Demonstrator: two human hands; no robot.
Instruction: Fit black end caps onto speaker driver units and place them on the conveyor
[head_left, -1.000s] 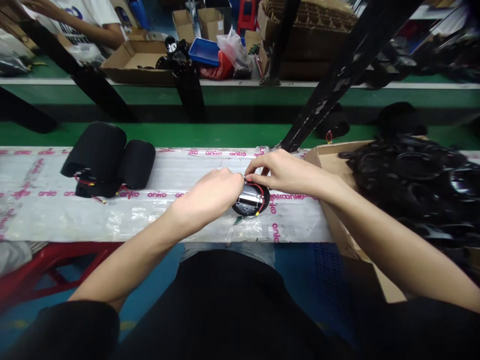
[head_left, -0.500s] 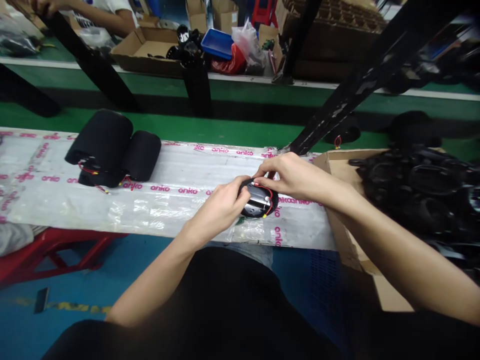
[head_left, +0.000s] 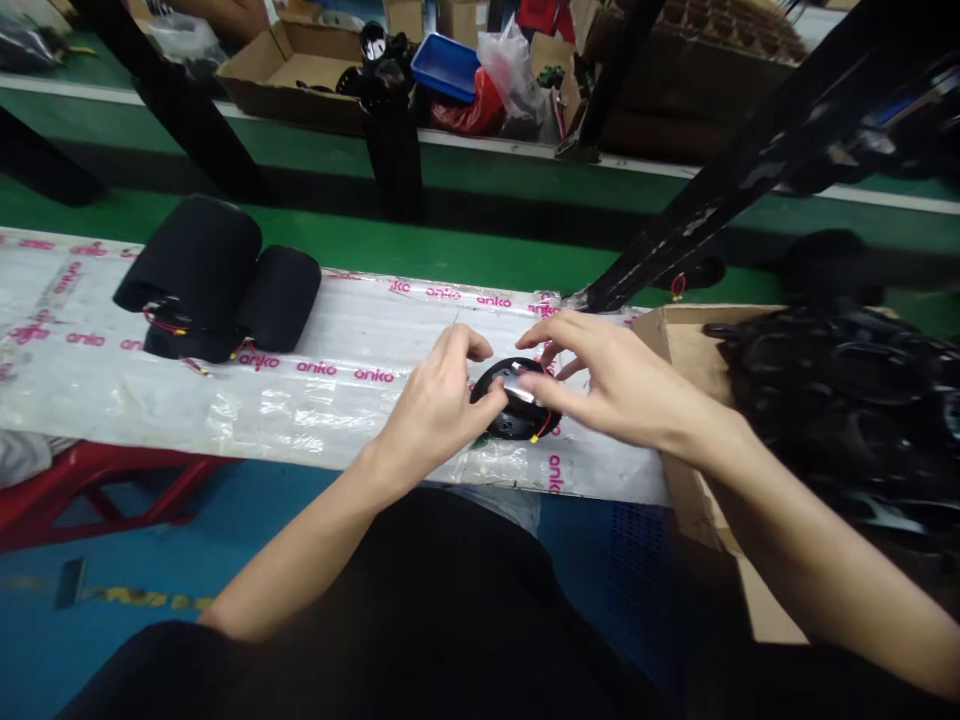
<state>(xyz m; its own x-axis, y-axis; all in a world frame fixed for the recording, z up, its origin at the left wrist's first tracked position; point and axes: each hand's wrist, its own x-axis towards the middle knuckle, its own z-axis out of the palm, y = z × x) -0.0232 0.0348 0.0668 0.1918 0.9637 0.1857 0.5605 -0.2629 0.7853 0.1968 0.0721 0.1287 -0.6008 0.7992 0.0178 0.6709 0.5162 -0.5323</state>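
A round black housing (head_left: 517, 408) with a shiny inner face and a red wire ending in a yellow connector lies on the wrapped bench (head_left: 360, 420) in front of me. My left hand (head_left: 446, 390) is at its left side, fingers apart, the thumb reaching over the rim. From the right, my right hand (head_left: 607, 375) arches over the housing with fingers spread and the thumb above the shiny middle. Whether either thumb touches the surface I cannot tell. Part of the far rim is hidden behind the fingers.
Black fabric-covered cylinders (head_left: 202, 260) with red wires lie on the left of the bench. To the right, a cardboard box (head_left: 682, 350) holds many black parts. A slanted black post (head_left: 667, 230) rises behind my right hand. A red stool (head_left: 97, 490) stands at lower left.
Both hands have loosened from the housing; their fingers, which were pinching at its far edge, are now spread apart. More of the housing's face shows. The camera view has shifted slightly.
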